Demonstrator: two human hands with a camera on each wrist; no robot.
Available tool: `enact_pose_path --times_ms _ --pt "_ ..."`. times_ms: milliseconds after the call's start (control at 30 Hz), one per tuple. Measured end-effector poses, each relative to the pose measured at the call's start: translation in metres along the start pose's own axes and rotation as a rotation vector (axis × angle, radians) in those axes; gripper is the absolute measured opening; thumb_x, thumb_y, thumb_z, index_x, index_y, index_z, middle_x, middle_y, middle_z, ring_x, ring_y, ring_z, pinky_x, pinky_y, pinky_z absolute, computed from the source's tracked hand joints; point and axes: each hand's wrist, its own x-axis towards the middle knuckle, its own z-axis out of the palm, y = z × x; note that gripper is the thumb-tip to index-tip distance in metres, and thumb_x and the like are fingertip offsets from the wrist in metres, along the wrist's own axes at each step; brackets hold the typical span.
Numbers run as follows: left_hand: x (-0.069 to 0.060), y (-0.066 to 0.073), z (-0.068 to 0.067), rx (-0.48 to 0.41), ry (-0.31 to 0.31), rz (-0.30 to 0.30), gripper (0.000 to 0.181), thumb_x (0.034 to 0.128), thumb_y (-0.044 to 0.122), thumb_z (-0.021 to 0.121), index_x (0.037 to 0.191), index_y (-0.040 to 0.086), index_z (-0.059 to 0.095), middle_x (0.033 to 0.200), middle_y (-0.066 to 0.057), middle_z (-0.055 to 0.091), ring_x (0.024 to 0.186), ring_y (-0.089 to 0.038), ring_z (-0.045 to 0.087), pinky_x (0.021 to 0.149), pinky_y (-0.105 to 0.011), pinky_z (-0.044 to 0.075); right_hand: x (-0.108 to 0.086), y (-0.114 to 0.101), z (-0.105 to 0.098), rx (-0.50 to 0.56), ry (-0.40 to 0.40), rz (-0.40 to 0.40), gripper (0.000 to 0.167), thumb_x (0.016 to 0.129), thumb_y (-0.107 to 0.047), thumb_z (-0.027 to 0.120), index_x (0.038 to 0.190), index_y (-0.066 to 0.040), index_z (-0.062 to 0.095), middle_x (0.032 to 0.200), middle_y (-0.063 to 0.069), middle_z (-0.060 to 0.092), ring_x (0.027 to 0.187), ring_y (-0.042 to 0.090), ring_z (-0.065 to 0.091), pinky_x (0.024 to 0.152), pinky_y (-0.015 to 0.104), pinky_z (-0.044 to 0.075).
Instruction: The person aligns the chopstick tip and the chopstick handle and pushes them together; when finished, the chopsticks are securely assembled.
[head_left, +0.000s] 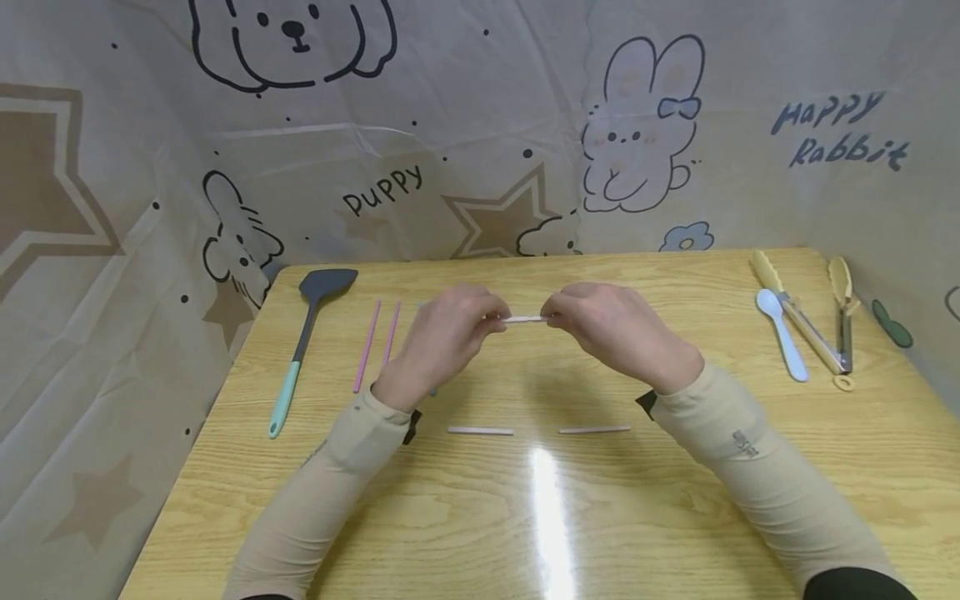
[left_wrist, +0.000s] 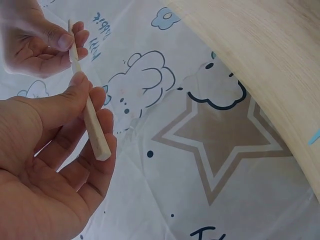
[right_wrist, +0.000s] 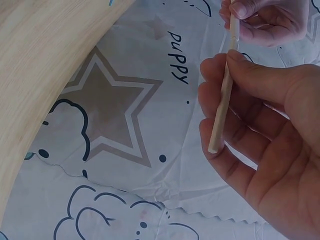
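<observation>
Both hands hold one thin, pale stick (head_left: 525,319) level above the middle of the table. My left hand (head_left: 452,329) pinches one end part between thumb and fingers, and my right hand (head_left: 611,327) pinches the other. In the left wrist view the stick (left_wrist: 95,127) shows a notch or crack between the hands; whether it is parted there I cannot tell. The right wrist view shows the stick's other end (right_wrist: 220,120) lying across my curled fingers. Below the hands, two short pale pink sticks, one left (head_left: 480,431) and one right (head_left: 595,430), lie on the table.
Left of my left hand lie two longer pink sticks (head_left: 366,346), one partly hidden, and a spatula (head_left: 298,350) with a mint handle. At right are a light blue spoon (head_left: 782,335) and tongs (head_left: 802,312). A printed cloth (head_left: 480,108) hangs behind the wooden table (head_left: 480,517).
</observation>
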Motion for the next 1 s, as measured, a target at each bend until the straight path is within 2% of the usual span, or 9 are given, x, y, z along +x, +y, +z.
enact_pose_path --times_ms 300,633,1000 --pt "-0.001 0.001 0.004 0.001 0.003 0.032 0.008 0.0883 0.005 0.074 0.096 0.005 0.074 0.093 -0.002 0.069 0.083 -0.016 0.062 0.072 -0.026 0.051 -0.001 -0.002 0.004 -0.017 0.027 -0.026 0.005 0.089 -0.006 0.074 0.094 -0.007 0.073 0.082 -0.001 0.067 0.07 0.015 0.063 0.06 0.031 0.054" --pt "-0.002 0.002 0.005 0.028 0.032 0.079 0.006 0.088 0.003 0.074 0.094 0.005 0.074 0.091 -0.002 0.068 0.083 -0.017 0.061 0.071 -0.026 0.05 0.0 -0.003 0.005 -0.025 0.03 -0.045 0.005 0.088 -0.004 0.074 0.093 -0.006 0.073 0.081 0.0 0.067 0.069 0.016 0.064 0.058 0.031 0.054" --pt "-0.002 0.002 0.012 0.025 0.083 0.122 0.007 0.087 0.0 0.074 0.093 0.003 0.074 0.086 -0.002 0.065 0.081 -0.017 0.06 0.07 -0.025 0.048 -0.003 -0.002 0.006 0.017 0.034 -0.071 0.007 0.086 0.001 0.073 0.093 -0.002 0.072 0.082 0.004 0.068 0.073 0.019 0.066 0.065 0.031 0.056"
